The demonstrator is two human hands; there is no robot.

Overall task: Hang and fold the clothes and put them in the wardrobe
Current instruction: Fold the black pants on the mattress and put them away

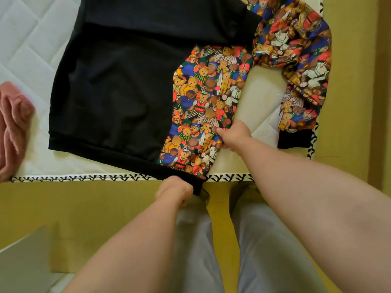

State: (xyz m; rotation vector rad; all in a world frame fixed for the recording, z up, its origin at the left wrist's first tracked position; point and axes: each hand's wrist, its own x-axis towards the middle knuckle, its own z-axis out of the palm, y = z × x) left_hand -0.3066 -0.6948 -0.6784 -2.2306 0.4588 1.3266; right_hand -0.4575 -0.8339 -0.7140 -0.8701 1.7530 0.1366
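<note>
White quilted mattress (31,49) fills the view. Left hand (175,190) grips the black hem and right hand (232,134) pinches the printed side of the sweatshirt (118,85), spread flat, its sleeve (296,66) loose. Folding has barely begun; a pink garment (12,127) waits, and no wardrobe is in sight.

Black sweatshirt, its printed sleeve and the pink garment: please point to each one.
black sweatshirt (118,85), head view, on its black body
printed sleeve (302,66), head view, on its bend
pink garment (12,123), head view, on its middle
</note>
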